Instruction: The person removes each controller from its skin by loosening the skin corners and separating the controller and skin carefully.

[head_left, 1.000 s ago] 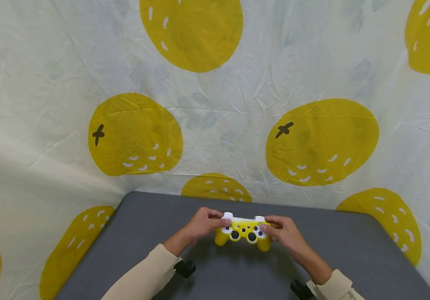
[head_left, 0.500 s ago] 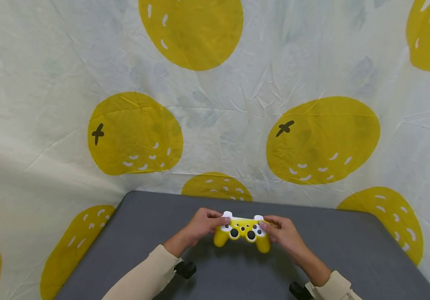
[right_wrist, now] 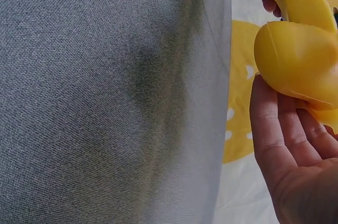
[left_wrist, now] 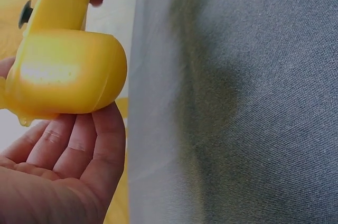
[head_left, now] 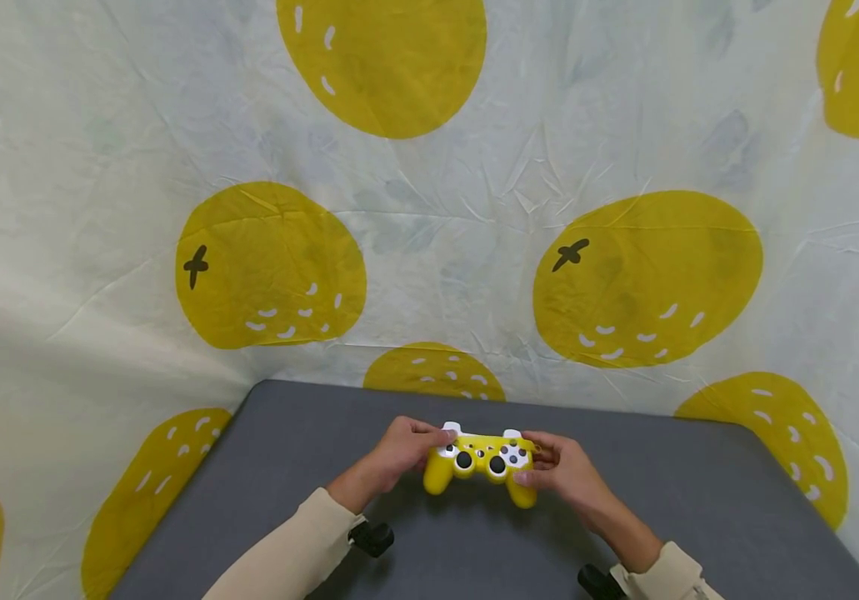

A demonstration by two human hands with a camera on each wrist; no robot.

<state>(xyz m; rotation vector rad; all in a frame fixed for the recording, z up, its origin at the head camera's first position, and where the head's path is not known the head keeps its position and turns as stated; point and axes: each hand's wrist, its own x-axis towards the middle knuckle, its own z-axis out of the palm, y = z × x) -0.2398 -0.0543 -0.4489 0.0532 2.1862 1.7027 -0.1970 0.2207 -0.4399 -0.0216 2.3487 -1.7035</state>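
A white game controller [head_left: 485,442] in a yellow rubbery cover is held up over the grey table, its sticks and buttons facing me. My left hand [head_left: 399,452] grips its left end, thumb on the face near the direction buttons. At the other end my right hand [head_left: 573,477] holds it, thumb against the right handle [head_left: 522,490] and fingers behind. A small yellow loop of the cover [head_left: 537,448] stands out by the right fingers. In the left wrist view, fingers [left_wrist: 79,147] support the rounded yellow handle from beneath; the right wrist view shows fingers [right_wrist: 266,123] doing likewise.
The grey tabletop [head_left: 309,433] spreads beneath both hands. A pale cloth [head_left: 444,275] printed with large yellow fruit hangs behind it and along the sides. Black wrist cameras [head_left: 372,539] sit at the beige sleeves [head_left: 287,546].
My right thumb has moved from the right-hand buttons down to the handle, uncovering those buttons. The controller has shifted slightly left, while my left hand stays nearly in place.
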